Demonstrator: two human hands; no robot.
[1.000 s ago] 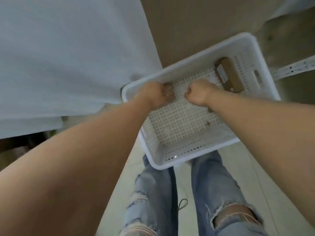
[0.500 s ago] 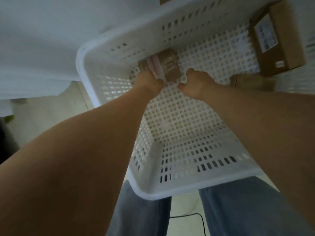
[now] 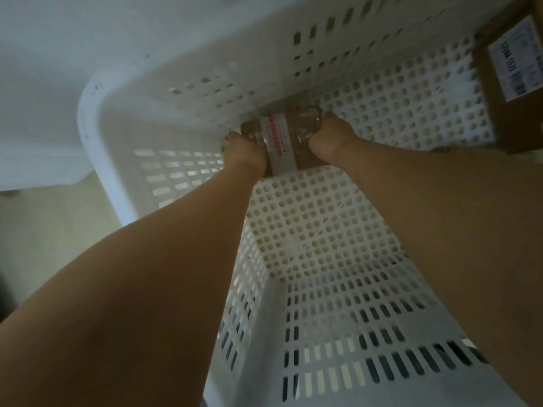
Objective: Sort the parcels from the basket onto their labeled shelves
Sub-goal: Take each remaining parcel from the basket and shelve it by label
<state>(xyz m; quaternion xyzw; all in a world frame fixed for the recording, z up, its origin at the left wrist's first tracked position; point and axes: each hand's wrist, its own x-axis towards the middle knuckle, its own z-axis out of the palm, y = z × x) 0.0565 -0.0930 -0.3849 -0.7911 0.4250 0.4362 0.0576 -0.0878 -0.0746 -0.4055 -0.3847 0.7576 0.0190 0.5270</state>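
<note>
Both my hands, left (image 3: 245,155) and right (image 3: 329,141), grip taped parcel (image 3: 282,139) at far wall of white basket (image 3: 182,92). Labelled box (image 3: 511,83) awaits in corner. Sorting looks unfinished; shelves unseen.

The view has dropped much closer into the white basket (image 3: 97,136), whose floor now fills the picture. The left hand (image 3: 245,155) and right hand (image 3: 329,139), apart a second ago, now both grip the small taped parcel (image 3: 283,139) from either side.
</note>
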